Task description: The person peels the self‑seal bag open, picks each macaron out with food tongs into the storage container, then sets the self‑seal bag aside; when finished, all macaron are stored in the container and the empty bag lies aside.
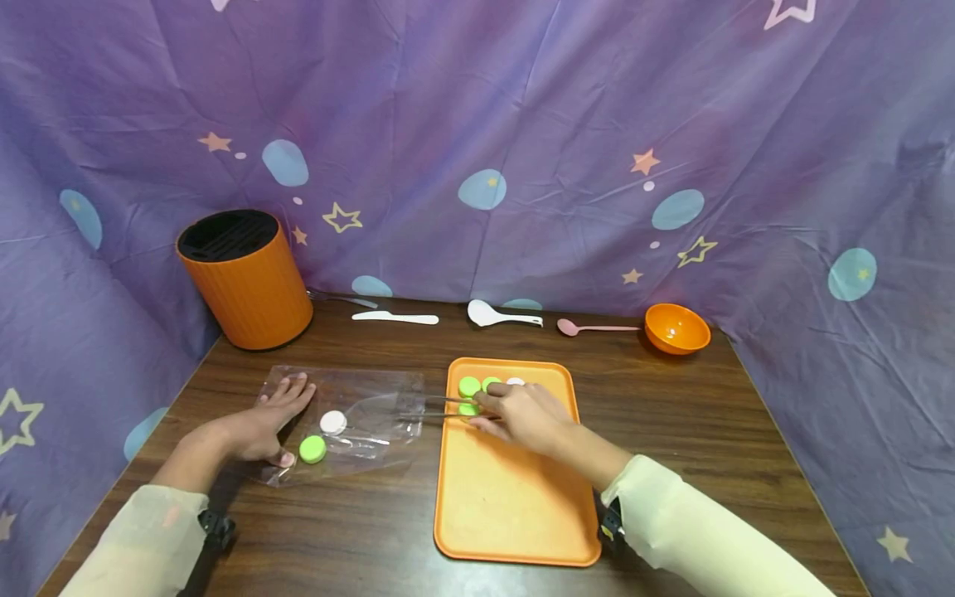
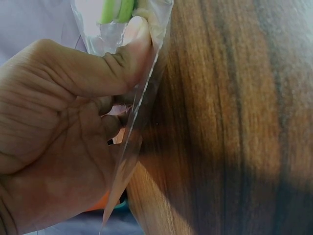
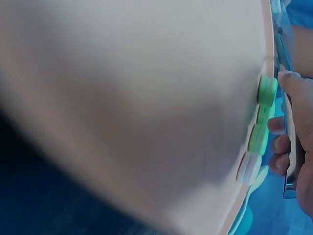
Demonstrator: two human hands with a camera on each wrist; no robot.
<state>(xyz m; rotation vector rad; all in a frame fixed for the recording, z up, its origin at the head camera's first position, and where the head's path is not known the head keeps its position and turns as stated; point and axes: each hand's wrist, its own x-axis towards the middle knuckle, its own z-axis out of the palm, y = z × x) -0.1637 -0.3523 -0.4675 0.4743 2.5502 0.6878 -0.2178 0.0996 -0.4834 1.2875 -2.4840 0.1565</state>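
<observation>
My right hand (image 1: 525,419) grips metal tongs (image 1: 448,415) above the upper part of an orange tray (image 1: 515,506). The tongs point left, their far ends over a clear plastic bag (image 1: 380,385). Several round, macaron-like pieces sit at the tray's far end: green ones (image 3: 267,91) and a white one (image 3: 248,168), partly hidden by the hand in the head view. My left hand (image 1: 272,423) rests on the bag's left end, fingers spread and thumb (image 2: 129,54) pressing the film. Near that thumb are a white piece (image 1: 333,422) and a green piece (image 1: 312,448).
Along the back lie a fork (image 1: 343,298), a white knife (image 1: 395,317), a white ladle-like spoon (image 1: 485,313) and a pink spoon (image 1: 597,328). An orange bowl (image 1: 676,330) stands at back right, an orange ribbed holder (image 1: 249,286) at back left. Purple cloth (image 1: 418,166) hangs around the table.
</observation>
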